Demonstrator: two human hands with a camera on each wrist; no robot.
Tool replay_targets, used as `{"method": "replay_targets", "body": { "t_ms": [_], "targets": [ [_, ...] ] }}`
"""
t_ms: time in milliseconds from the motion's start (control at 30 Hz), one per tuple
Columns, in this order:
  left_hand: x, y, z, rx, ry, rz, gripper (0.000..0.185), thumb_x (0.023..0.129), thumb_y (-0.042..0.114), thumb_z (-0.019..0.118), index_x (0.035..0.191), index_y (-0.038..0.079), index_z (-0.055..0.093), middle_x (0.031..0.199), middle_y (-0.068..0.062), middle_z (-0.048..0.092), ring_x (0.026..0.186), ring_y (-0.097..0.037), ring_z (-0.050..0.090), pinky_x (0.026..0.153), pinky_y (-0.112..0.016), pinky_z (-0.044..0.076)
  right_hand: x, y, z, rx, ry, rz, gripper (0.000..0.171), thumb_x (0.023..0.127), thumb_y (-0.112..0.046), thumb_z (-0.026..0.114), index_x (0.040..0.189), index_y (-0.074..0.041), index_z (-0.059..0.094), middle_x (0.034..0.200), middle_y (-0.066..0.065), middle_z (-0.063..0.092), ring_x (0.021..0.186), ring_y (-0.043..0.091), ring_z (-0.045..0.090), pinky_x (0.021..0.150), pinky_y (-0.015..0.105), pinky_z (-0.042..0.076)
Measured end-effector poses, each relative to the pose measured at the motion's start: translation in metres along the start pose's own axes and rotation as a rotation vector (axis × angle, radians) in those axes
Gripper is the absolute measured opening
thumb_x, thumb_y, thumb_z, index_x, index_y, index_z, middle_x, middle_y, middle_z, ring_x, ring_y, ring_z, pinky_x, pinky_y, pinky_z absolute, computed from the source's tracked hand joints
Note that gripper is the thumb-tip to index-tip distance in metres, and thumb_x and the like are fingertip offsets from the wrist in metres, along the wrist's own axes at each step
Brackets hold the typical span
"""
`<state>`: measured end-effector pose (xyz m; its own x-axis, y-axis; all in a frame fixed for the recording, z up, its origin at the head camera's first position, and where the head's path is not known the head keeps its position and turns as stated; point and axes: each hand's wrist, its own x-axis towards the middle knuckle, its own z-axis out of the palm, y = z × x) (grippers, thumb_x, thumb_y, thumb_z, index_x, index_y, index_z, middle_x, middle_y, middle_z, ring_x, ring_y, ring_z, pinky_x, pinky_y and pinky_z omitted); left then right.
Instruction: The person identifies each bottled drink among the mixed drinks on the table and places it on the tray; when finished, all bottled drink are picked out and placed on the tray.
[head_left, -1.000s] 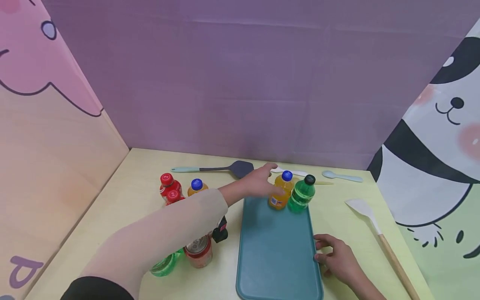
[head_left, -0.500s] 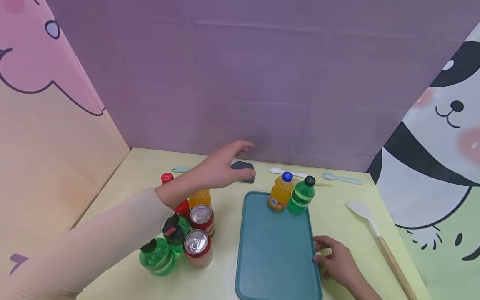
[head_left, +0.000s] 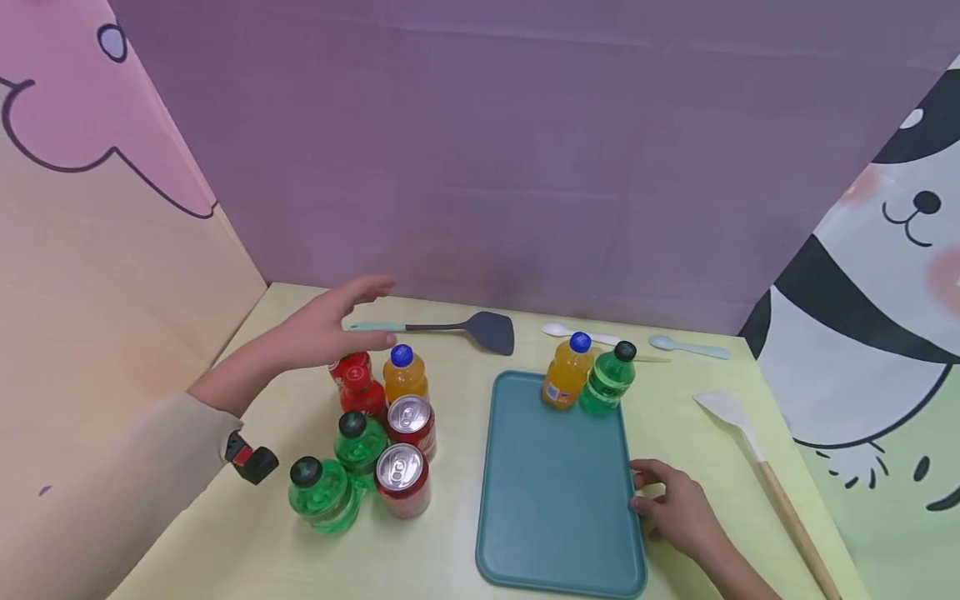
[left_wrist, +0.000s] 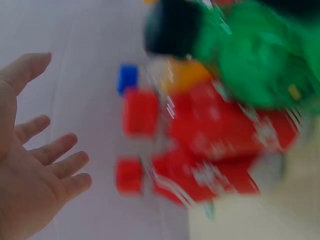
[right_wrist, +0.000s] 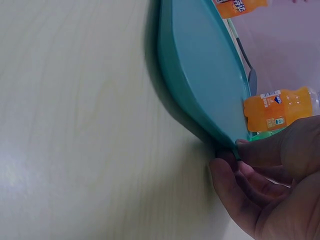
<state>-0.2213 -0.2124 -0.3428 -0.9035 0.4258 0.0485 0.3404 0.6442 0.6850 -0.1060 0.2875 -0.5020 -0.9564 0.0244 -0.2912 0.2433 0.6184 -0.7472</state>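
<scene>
- Left hand: raised above the far-left part of the table, fingers straight and spread, holding nothing; nearest to the red-capped bottles just beneath it.
- Right hand: at the near right edge of the tray, thumb over the rim, fingers curled under it, gripping.
- Tray: one, teal, flat on the table at mid-front.
- On the tray's far end: two bottles, upright and touching — one orange bottle with a blue cap, one green bottle with a black cap at the far right corner.
- Left of the tray, a tight cluster: two red-capped bottles, one orange bottle, two green bottles, two cans with silver tops.
- Along the far edge of the table: one dark spatula with a pale handle, one white spoon, one light blue spoon.
- Near the right edge of the table: one white spatula with a wooden handle.
- Head view only: the whole layout, both hands, the full count.
- Left wrist view only: open palm of the left hand with fingers apart; bottles blurred into red, green and blue shapes, count not readable there.
- Right wrist view only: underside of the tray rim, with fingertips of the right hand clamped over the edge; orange bottle label seen beyond it.
</scene>
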Motion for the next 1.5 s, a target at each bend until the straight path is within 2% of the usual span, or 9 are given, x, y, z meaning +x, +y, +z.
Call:
{"method": "replay_targets", "body": {
  "t_ms": [167, 300, 500, 633, 867, 1067, 1500],
  "targets": [
    [-0.017, -0.036, -0.01, -0.044, -0.062, -0.065, 0.088, 0.092, 0.03, 0.078, 0.161, 0.013, 0.027, 0.162, -0.019, 0.036, 0.148, -0.049, 0.031, 0.11, -0.073, 0.036, -0.001, 0.002, 0.001, 0.007, 0.003, 0.0, 0.052, 0.085, 0.009, 0.072, 0.135, 0.001, 0.06, 0.109, 0.013, 0.068, 0.073, 0.02, 0.071, 0.049, 0.038, 0.058],
    [-0.027, -0.062, -0.01, -0.103, -0.102, -0.12, 0.089, 0.091, 0.028, 0.077, 0.161, 0.012, 0.025, 0.16, -0.022, 0.037, 0.146, -0.05, 0.034, 0.113, -0.071, 0.034, -0.002, 0.002, 0.001, 0.011, 0.008, 0.013, 0.052, 0.084, 0.009, 0.072, 0.134, 0.001, 0.061, 0.108, 0.013, 0.068, 0.073, 0.02, 0.071, 0.049, 0.038, 0.058],
    [-0.036, -0.099, 0.002, -0.246, -0.15, -0.207, 0.087, 0.094, 0.035, 0.074, 0.163, 0.018, 0.024, 0.159, -0.02, 0.039, 0.147, -0.051, 0.032, 0.105, -0.063, 0.048, -0.001, 0.004, 0.001, 0.008, 0.008, 0.022, 0.052, 0.085, 0.008, 0.072, 0.135, 0.0, 0.061, 0.108, 0.013, 0.069, 0.074, 0.02, 0.072, 0.049, 0.038, 0.058],
    [-0.038, -0.114, 0.012, -0.294, -0.15, -0.22, 0.08, 0.096, 0.038, 0.07, 0.161, 0.019, 0.028, 0.157, -0.018, 0.042, 0.147, -0.05, 0.032, 0.106, -0.064, 0.047, -0.001, 0.004, 0.001, 0.01, 0.008, 0.014, 0.052, 0.085, 0.008, 0.073, 0.135, 0.001, 0.061, 0.108, 0.012, 0.069, 0.074, 0.02, 0.072, 0.048, 0.039, 0.057],
    [-0.038, -0.121, 0.02, -0.326, -0.143, -0.214, 0.058, 0.1, 0.038, 0.065, 0.15, 0.015, 0.047, 0.147, -0.014, 0.055, 0.141, -0.043, 0.044, 0.108, -0.063, 0.046, -0.002, 0.003, 0.002, 0.017, 0.002, 0.014, 0.052, 0.085, 0.008, 0.073, 0.135, 0.0, 0.061, 0.108, 0.011, 0.069, 0.076, 0.021, 0.072, 0.049, 0.039, 0.058],
    [-0.035, -0.12, 0.023, -0.374, -0.103, -0.231, 0.059, 0.099, 0.035, 0.067, 0.149, 0.011, 0.046, 0.145, -0.017, 0.053, 0.138, -0.044, 0.046, 0.103, -0.057, 0.052, -0.001, 0.004, 0.002, 0.02, 0.004, 0.013, 0.052, 0.085, 0.008, 0.073, 0.135, 0.0, 0.061, 0.108, 0.011, 0.068, 0.075, 0.02, 0.071, 0.049, 0.039, 0.058],
    [-0.032, -0.12, 0.025, -0.357, -0.02, -0.241, 0.057, 0.098, 0.034, 0.071, 0.144, 0.008, 0.051, 0.138, -0.02, 0.057, 0.124, -0.038, 0.06, 0.089, -0.049, 0.061, 0.001, 0.005, 0.001, 0.033, 0.008, 0.004, 0.052, 0.085, 0.009, 0.073, 0.134, -0.001, 0.062, 0.107, 0.011, 0.068, 0.074, 0.02, 0.072, 0.048, 0.038, 0.058]
  ]
}}
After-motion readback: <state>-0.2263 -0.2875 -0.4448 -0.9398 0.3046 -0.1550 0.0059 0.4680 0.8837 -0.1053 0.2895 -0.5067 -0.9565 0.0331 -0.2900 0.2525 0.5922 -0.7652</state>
